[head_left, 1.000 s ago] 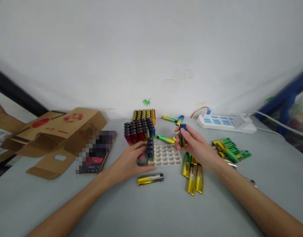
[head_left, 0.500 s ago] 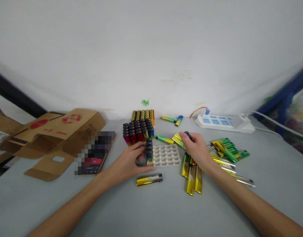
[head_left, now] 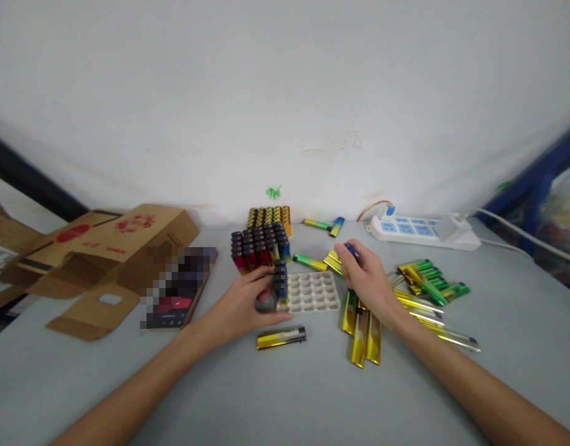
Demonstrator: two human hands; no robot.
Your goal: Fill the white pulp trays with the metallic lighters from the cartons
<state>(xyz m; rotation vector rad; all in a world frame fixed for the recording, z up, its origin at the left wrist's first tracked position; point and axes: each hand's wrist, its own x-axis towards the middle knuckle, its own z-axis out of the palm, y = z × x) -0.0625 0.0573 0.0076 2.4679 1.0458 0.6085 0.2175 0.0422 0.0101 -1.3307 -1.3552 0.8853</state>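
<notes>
My left hand [head_left: 244,303] curves round the left end of a white tray [head_left: 315,291] with rows of round-cornered pockets. Its fingers touch a row of blue lighters [head_left: 280,282] standing upright in the tray, and its thumb lies along the front edge. A grey rounded object [head_left: 266,303] shows inside the curve of this hand; its kind is unclear. Pinched in my right hand [head_left: 371,275], right of the tray, is a lighter [head_left: 350,249] with a blue end, mostly hidden by the fingers. Below that hand lie several gold lighters [head_left: 359,341].
Behind the tray stand packed red and dark-topped lighters [head_left: 254,251] and a gold-topped block [head_left: 269,217]. One lighter [head_left: 281,338] lies in front. Green lighters [head_left: 431,282] and a power strip [head_left: 406,229] are at right; a phone [head_left: 176,303] and cardboard box [head_left: 127,241] at left.
My right hand has shifted slightly left and up, and more of the lighter's blue end shows. The left hand and tray have stayed in place.
</notes>
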